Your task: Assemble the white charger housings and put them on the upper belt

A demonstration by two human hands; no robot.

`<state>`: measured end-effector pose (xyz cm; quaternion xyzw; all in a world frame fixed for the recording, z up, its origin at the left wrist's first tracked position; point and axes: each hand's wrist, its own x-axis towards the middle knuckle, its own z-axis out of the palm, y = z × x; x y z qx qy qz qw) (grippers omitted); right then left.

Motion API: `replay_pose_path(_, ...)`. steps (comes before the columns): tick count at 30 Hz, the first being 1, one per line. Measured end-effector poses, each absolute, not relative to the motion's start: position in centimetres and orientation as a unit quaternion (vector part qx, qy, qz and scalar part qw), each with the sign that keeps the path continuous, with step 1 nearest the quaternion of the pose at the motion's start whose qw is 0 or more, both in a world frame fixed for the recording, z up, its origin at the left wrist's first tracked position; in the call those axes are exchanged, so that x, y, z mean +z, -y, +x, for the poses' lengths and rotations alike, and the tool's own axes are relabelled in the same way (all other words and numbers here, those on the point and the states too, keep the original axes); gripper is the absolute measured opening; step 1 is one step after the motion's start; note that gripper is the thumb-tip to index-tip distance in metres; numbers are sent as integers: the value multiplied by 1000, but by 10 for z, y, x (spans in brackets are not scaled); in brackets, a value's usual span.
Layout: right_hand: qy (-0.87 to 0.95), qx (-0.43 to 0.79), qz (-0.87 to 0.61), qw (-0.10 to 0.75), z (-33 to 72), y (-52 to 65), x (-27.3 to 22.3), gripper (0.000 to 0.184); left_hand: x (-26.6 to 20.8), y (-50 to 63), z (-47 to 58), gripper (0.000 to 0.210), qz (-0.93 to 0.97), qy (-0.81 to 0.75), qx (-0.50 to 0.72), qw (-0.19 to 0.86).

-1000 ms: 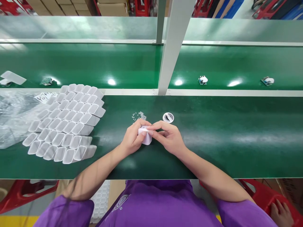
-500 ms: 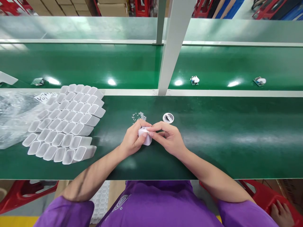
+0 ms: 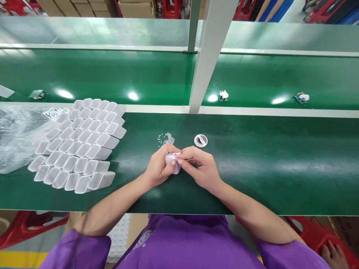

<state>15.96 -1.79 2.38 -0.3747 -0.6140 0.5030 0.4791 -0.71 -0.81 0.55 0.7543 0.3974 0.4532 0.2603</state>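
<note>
My left hand [image 3: 159,169] grips a small white plastic housing [image 3: 171,160] just above the green work surface [image 3: 266,164]. Against the housing's top edge my right hand [image 3: 200,167] pinches with thumb and forefinger; whether it holds a tiny part I cannot tell. A scatter of tiny clear beads [image 3: 166,138] lies just beyond the hands. To their right sits a small round white cap [image 3: 201,140]. A block of several empty white housings [image 3: 80,144] lies in rows at the left.
A crumpled clear plastic bag [image 3: 17,136] lies at the far left. Behind a white rail [image 3: 252,111] a green conveyor belt [image 3: 112,74] carries small assembled parts [image 3: 223,95] [image 3: 301,98]. A grey post [image 3: 209,56] rises mid-frame. Red stools stand below the bench.
The parts on the belt have drifted left. My hands have drawn slightly closer together around the housing, which is now more covered by my fingers.
</note>
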Motion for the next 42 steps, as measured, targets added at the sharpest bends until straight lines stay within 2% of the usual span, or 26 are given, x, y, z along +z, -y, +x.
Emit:
replay_pose_path(6, 610, 505, -373, 483, 158, 17, 22, 8, 6, 8, -7, 30, 750, -407, 446, 271)
replay_pose_path(13, 585, 549, -366, 472, 161, 17, 25, 9, 4, 9, -9, 36, 721, -400, 456, 334)
replay_pose_path(29, 595, 542, -367, 465, 162, 17, 24, 10, 4, 9, -9, 29, 737, -377, 465, 313)
replay_pose_path(42, 632, 486, -376, 472, 160, 20, 27, 8, 4, 10, -7, 32, 731, -397, 463, 307)
